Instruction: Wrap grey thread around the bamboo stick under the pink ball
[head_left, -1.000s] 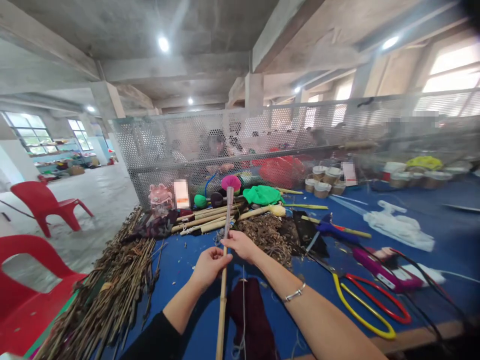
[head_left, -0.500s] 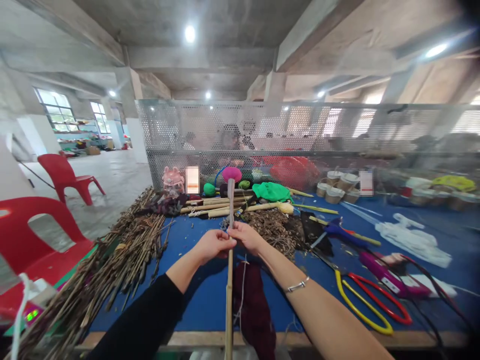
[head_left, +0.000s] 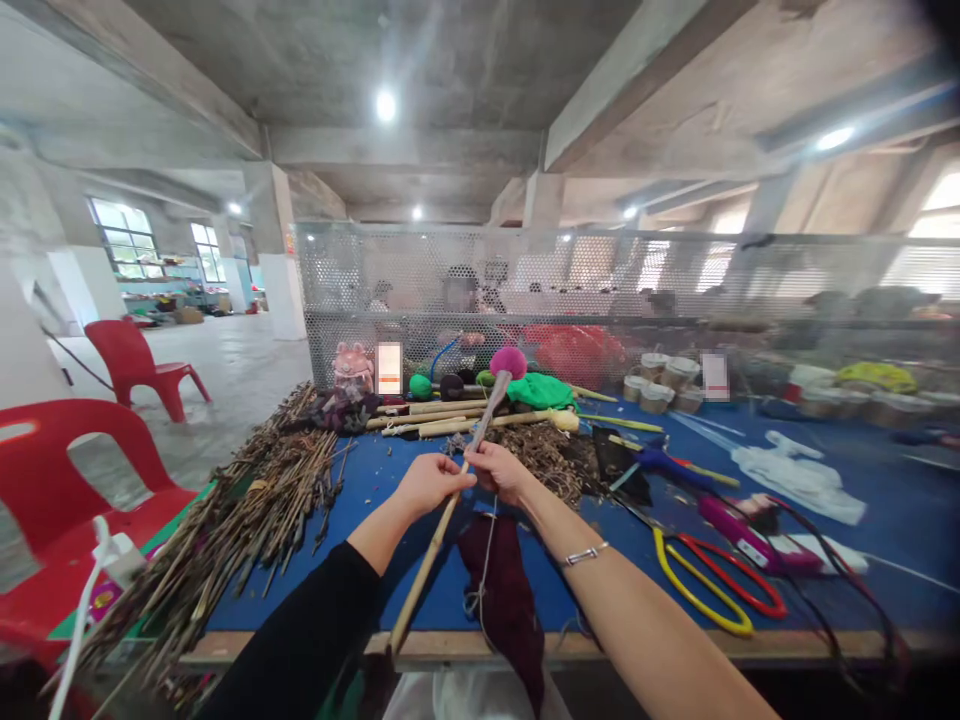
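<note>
As the blue table (head_left: 361, 478) spreads below both forearms: it bears everything around the grip, its wooden front edge nearest the person.
Twig bundle (head_left: 247, 500): left of the grip, well apart from it, heads pointing away from the person.
Bamboo stick (head_left: 426, 562): held aslant, its long axis running from the front edge at near left up to far right; the bare length lies on the person's side of the grip. Whether the low end rests on the edge cannot be told.
Maroon cloth (head_left: 506, 570): just right of the stick, below the right hand, hanging over the front edge.
Left hand (head_left: 429, 484): pinching the stick from the left, lower on the shaft and nearer its bare end.
Right hand (head_left: 498, 470): pinching just beyond, at the near end of the covered part, so nearer the far tip; fingertips of both hands almost meet.
Grey wrapping (head_left: 490, 410): around the upper stick, reaching away from the grip.
Pink ball (head_left: 509, 361): at the wrapping's far end, apparently capping it, beyond both hands.
Pale string (head_left: 489, 550): lying down the cloth, beneath the right hand.
</note>
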